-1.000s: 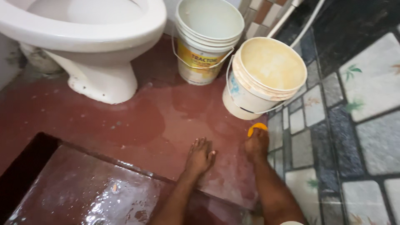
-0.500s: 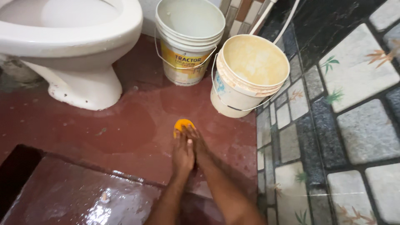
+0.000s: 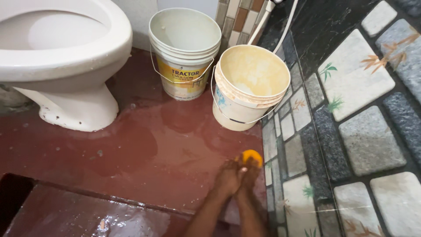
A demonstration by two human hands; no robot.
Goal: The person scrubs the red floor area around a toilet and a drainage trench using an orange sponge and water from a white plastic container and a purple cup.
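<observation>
I see both arms stretched forward and low, my left hand (image 3: 228,177) and right hand (image 3: 251,174) pressed side by side on the wet dark-red floor (image 3: 144,153), both closed on a small round orange scrubber (image 3: 251,157) just beside the tiled wall (image 3: 346,131), below the cream plastic bucket (image 3: 250,92)

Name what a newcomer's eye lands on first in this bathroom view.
First, the two hands pressed together low on the wet red floor: left hand and right hand on an orange scrubber beside the tiled wall. Behind stand two empty white buckets, with a white toilet at upper left.
</observation>
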